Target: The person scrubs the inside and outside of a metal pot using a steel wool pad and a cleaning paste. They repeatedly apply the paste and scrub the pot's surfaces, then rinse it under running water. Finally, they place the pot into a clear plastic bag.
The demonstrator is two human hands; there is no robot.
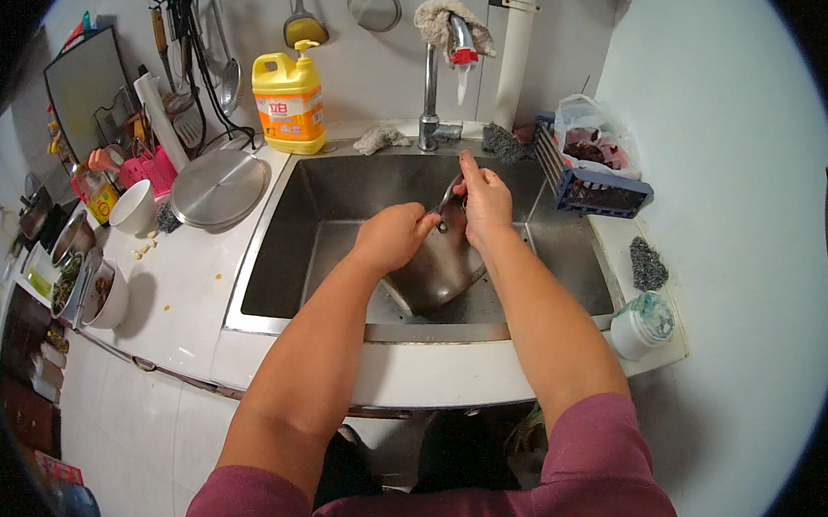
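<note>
A shiny stainless steel pot [434, 275] is tilted inside the steel sink [277, 265], its upper rim between my two hands. My left hand [395, 237] is closed on the near-left side of that rim, beside a small round fitting. On the other side, my right hand [487, 202] grips the rim, with fingers pointing up and away. Most of the far part of the pot is hidden behind the hands. The faucet [430, 89], with a cloth [436, 18] draped over its spout, stands behind the sink.
Left of the sink are a yellow detergent jug [289, 103], a round metal lid [219, 188] and a white bowl [132, 208]. To the right stand a blue plastic basket [604, 196] with a bag, a steel wool scourer [647, 264] and a white tub [641, 327].
</note>
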